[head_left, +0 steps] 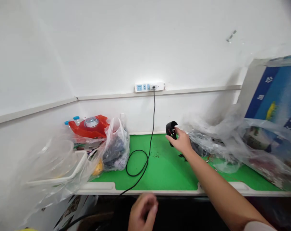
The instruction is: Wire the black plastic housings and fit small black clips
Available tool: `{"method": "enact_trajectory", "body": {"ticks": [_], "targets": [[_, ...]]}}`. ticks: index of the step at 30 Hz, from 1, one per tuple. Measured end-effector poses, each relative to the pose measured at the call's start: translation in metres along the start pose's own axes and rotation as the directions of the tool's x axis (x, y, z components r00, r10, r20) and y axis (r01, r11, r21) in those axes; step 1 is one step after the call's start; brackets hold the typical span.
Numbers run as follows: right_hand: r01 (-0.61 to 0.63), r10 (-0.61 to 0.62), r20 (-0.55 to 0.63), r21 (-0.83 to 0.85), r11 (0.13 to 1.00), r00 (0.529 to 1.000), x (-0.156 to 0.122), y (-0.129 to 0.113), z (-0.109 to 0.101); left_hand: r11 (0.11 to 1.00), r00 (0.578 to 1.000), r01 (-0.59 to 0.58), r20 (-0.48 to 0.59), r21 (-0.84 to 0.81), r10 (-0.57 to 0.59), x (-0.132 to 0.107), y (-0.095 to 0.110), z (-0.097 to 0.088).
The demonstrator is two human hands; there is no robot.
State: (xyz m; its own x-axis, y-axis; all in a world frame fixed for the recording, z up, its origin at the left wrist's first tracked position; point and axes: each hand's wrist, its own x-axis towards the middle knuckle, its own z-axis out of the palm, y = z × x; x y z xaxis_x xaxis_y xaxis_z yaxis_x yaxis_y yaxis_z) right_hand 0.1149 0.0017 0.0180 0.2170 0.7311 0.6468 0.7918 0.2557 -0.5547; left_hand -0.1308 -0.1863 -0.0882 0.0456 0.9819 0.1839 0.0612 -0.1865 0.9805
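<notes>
Over the back of the green tabletop [164, 173], my right hand [182, 141] grips a black curved plastic casing [171, 125] between thumb and fingers. Its hollow side shows what look like small parts and a reddish wire. Exactly what device it belongs to, I cannot make out. My left hand [143, 210], slightly blurred, hangs low in front of the table's near edge. Its fingers are curled in loosely and no object shows in them. Small dark bits [182, 156] lie on the green surface below my right wrist.
A black cable [153, 128] runs from the wall power strip [149, 87], loops on the table and drops over its front edge. Plastic bags [115, 144], a red bag [90, 127] and clear tubs crowd the left. On the right are clear plastic wrapping [215, 141] and a blue box [277, 89].
</notes>
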Motion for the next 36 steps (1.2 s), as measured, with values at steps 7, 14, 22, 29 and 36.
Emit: {"method": "enact_trajectory", "body": {"ticks": [7, 14, 22, 29, 36], "targets": [[0.233, -0.233, -0.040, -0.008, 0.972, 0.972, -0.013, 0.006, 0.016, 0.829, 0.992, 0.084, -0.028, -0.553, -0.120, 0.173, 0.062, 0.101], [0.219, -0.216, 0.159, -0.003, 0.976, 0.963, -0.025, 0.018, 0.024, 0.712, 0.967, 0.254, 0.183, -0.655, -0.177, 0.218, 0.034, 0.121], [-0.280, 0.288, 0.056, 0.466, 0.839, 0.956, -0.009, 0.029, 0.016, 0.718, 0.988, 0.155, 0.091, -0.679, -0.127, 0.230, 0.043, 0.092], [-0.757, 0.496, 0.580, 0.405, 0.513, 0.646, -0.009, 0.030, 0.016, 0.707, 0.993, 0.096, 0.014, -0.701, -0.120, 0.235, 0.040, 0.091], [-0.882, 0.186, 0.880, 0.380, 0.280, 0.438, -0.016, 0.024, 0.010, 0.683, 0.993, 0.077, -0.004, -0.726, -0.115, 0.236, 0.042, 0.088]]}}
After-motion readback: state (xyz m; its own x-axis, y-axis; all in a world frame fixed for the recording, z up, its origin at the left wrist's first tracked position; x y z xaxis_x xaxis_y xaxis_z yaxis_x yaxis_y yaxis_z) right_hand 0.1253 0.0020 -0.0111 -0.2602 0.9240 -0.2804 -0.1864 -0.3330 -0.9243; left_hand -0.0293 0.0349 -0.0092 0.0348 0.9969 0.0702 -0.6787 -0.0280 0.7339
